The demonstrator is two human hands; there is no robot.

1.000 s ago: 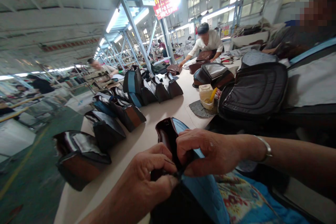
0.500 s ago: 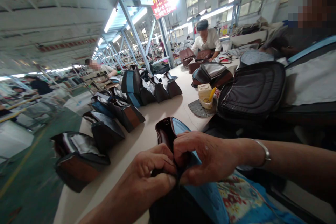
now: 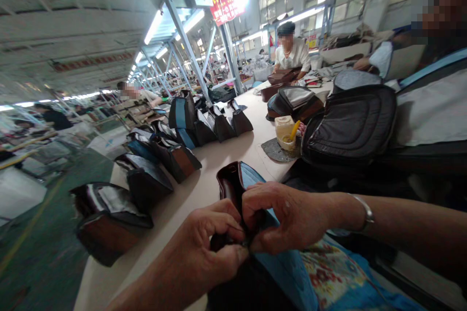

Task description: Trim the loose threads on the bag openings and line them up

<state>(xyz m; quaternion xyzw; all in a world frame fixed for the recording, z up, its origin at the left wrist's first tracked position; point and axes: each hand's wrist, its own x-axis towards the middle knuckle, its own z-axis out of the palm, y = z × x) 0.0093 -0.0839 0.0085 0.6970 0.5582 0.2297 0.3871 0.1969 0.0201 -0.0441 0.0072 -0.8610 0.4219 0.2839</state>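
The left hand (image 3: 207, 245) and right hand (image 3: 288, 218) pinch the top edge of a dark bag (image 3: 229, 187) with blue panels, held upright at the near edge of the surface (image 3: 204, 165). Beyond it, more bags (image 3: 149, 187) stand in rows.

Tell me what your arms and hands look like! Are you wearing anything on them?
The left hand and the right hand are both bare, with no gloves. No sleeves show on the forearms. The right wrist wears a thin, shiny silver-coloured bangle, shaped like a plain loop.
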